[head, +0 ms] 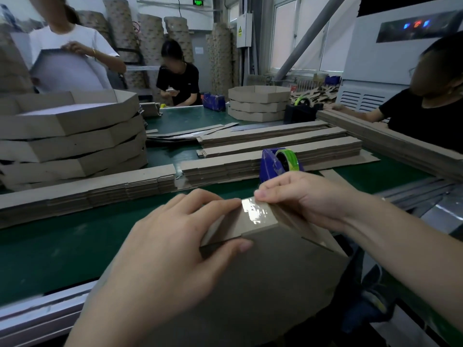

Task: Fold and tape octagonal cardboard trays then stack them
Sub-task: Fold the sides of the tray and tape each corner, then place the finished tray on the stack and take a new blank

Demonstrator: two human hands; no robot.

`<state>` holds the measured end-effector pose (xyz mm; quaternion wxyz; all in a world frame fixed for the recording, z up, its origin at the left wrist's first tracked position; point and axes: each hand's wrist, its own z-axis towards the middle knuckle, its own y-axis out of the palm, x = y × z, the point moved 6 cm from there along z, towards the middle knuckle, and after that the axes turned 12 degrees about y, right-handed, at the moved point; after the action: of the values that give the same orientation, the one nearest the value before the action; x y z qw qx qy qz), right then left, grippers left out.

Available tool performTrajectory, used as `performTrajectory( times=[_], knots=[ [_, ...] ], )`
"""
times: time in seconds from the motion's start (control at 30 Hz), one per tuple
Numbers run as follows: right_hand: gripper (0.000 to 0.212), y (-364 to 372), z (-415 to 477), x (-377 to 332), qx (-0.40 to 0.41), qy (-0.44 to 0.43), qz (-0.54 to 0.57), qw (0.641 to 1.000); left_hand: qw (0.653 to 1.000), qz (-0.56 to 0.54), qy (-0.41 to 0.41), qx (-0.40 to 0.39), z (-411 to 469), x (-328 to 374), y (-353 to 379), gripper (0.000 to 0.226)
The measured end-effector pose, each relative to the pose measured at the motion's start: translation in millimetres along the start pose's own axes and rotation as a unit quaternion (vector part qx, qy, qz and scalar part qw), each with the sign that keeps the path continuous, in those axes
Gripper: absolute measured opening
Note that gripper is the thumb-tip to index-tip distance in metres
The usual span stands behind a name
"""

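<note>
Pinched by right hand [308, 196]: tape [253, 211] end. Gripped by left hand [170, 251]: tray [263, 284] corner, apparently. Slip risk: wrinkled tape, gaping seam.

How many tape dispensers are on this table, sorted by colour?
Blue: 2, the near blue dispenser and the far blue dispenser
Black: 1, the black dispenser
Total: 3
</note>
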<state>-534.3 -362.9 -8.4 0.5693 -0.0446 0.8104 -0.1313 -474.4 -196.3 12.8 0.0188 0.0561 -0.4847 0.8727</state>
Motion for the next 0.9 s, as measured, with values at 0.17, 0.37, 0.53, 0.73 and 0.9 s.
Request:
performTrajectory(
  times=[0.17,0.37,0.53,0.73,0.9],
  knots=[
    [0.024,6,-11,-26,0.034,-0.043,-0.03,0.998,0.998,-0.031,0.002,0.048,-6,-3,-26,0.055],
    [0.064,6,-45,-132,0.093,-0.176,-0.283,0.938,0.99,-0.052,0.015,0.133,19,-13,-110,0.053],
    [0.05,2,-50,-233,0.135,-0.279,-0.304,0.901,0.981,-0.021,0.004,0.195,47,-27,-189,0.045],
    [0.048,9,-65,-333,0.166,-0.388,-0.318,0.849,0.974,0.006,0.002,0.228,75,-37,-279,0.047],
    [0.064,16,-65,-385,0.27,-0.438,-0.406,0.755,0.959,0.147,0.056,0.234,89,-49,-318,0.065]
  ],
)
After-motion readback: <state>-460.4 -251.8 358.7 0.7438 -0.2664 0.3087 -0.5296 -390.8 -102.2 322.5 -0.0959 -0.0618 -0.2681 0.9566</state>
